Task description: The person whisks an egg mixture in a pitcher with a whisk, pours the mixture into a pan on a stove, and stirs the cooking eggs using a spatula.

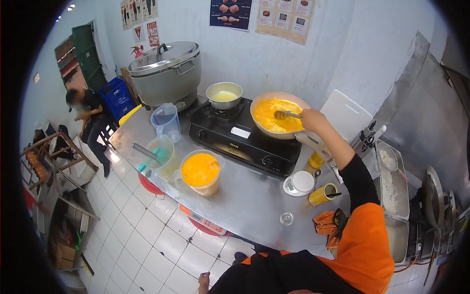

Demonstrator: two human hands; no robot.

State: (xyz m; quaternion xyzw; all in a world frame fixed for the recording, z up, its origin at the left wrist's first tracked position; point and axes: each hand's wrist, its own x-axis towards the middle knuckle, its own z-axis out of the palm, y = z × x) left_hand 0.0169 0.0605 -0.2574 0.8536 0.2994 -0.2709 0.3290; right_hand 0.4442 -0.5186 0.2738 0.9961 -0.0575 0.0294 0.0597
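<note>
My right hand (313, 120) is closed around the handle of a grey spatula (289, 114). The spatula's head dips into yellow egg mixture (270, 109), partly set in pale curds, in a wide frying pan (255, 121). That pan rests on the right burner of a black gas stove (235, 147). Low at the front edge of the view, my left hand (204, 280) hangs below table level beside my body. Its fingers look curled, and nothing shows in them. A small pot (224, 102) with yellowish liquid sits on the left burner.
On the steel table (245, 206) are a jug of orange-yellow liquid (200, 171), a jug with a whisk (160, 152), a white scale (299, 183), a yellow can (322, 194) and an orange cloth (327, 228). A large rice cooker (166, 73) stands behind. A seated person (88, 110) is far left.
</note>
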